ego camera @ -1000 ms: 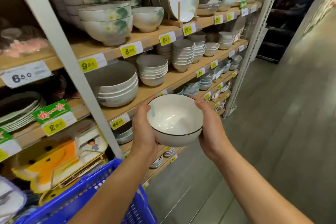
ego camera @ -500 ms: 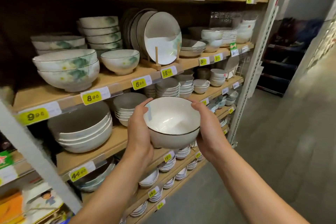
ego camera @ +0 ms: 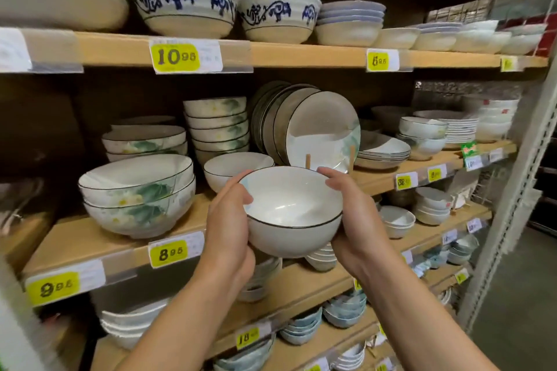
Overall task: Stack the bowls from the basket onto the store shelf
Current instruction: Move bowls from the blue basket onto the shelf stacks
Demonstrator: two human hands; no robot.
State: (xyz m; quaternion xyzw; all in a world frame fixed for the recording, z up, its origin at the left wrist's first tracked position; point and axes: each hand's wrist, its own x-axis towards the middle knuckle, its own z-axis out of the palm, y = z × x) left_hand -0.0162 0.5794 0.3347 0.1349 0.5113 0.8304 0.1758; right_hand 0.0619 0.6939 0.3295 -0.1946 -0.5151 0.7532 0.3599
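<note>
Round white glazed ceramic bowl w/ thin dark rim line (ego camera: 294,214) is up in the air btwn both hands, in front of the front edge of the light wooden shelf board (ego camera: 99,238), mid level of the rack. It's tipped a bit toward the camera, so the smooth, glossy inside shows. Outside wall is plain & evenly curved.

L hand (ego camera: 229,229) grasps the left wall, thumb up at the rim, palm & fingers wrapped round the side and underneath. R hand (ego camera: 352,220) grasps the right wall, fingers curled over the far rim, palm low on the side.

Just behind the held bowl, a single white bowl w/ dark rim (ego camera: 233,167) sits upright on the board. Left of that are two big nested bowls w/ green leaf & yellow flower print (ego camera: 135,199). Further back is a tall stack of smaller floral bowls (ego camera: 217,129). To the right, round dark-rimmed plates standing on edge (ego camera: 319,126) lean behind pale wooden pegs (ego camera: 308,161). A yellow price tag reading 8.95 (ego camera: 170,253) is on the board's front lip. On the shelf above are ribbed cream bowls w/ blue scroll pattern (ego camera: 184,0).
</note>
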